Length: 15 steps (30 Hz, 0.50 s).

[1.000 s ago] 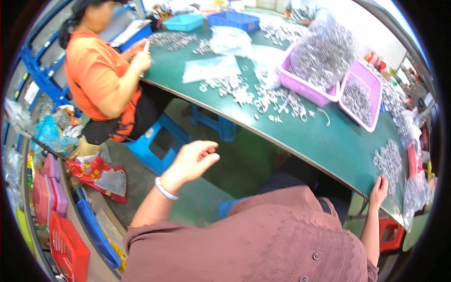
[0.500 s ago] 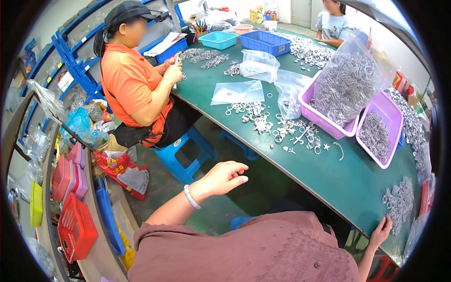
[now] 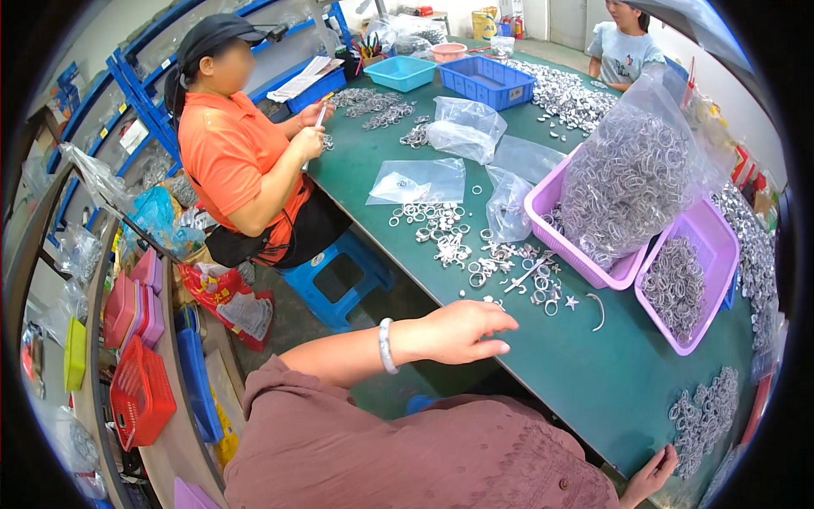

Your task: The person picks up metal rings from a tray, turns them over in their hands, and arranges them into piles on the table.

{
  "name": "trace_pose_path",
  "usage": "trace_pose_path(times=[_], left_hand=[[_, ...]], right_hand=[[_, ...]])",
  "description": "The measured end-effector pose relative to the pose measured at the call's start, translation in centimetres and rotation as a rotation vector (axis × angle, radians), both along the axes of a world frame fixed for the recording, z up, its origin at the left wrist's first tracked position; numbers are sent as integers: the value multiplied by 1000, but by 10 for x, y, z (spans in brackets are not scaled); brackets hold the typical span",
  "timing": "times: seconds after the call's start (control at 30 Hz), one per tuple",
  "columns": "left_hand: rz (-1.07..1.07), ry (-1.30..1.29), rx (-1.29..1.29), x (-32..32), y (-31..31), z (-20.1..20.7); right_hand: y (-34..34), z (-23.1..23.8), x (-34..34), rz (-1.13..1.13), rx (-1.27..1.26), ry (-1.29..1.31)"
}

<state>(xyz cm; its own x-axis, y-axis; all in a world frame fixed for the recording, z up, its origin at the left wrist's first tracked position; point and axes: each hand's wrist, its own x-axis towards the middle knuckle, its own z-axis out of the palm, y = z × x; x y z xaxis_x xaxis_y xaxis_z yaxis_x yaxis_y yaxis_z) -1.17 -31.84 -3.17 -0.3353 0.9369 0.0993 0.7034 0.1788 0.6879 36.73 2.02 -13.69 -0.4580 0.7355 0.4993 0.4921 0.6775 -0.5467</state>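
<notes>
My left hand (image 3: 465, 332), with a pale bead bracelet at the wrist, hovers over the near edge of the green table (image 3: 543, 356). It is open and empty, thumb and fingers apart. Beyond it lies a loose spread of silver metal rings and small pieces (image 3: 509, 270), among them a star shape (image 3: 571, 301) and a curved strip (image 3: 600, 312). My right hand (image 3: 649, 477) is at the table's edge at the lower right, fingers loosely bent with nothing visible in them. Its fingertips are beside a heap of silver rings (image 3: 702, 422).
A purple basket (image 3: 585, 270) holds a clear bag of rings (image 3: 627, 174); another purple tray (image 3: 708, 310) holds more. Clear bags (image 3: 415, 181) lie farther left. A co-worker in orange (image 3: 225, 153) sits at the left, another person (image 3: 626, 55) at the far side. Shelves with baskets (image 3: 140, 394) stand left.
My left hand has moved right, from over the floor gap to the table's edge. The view has shifted, and my right hand stays by the ring heap.
</notes>
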Motion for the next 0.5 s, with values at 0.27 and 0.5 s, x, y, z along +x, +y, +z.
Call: trace_pose_path(times=[0.27,0.5], left_hand=[[-217,24,1,6,68,8],[-289,19,37,14,100,10]], right_hand=[[-37,47,-33,-22,236,-15],[-33,42,-30,29,255,38]])
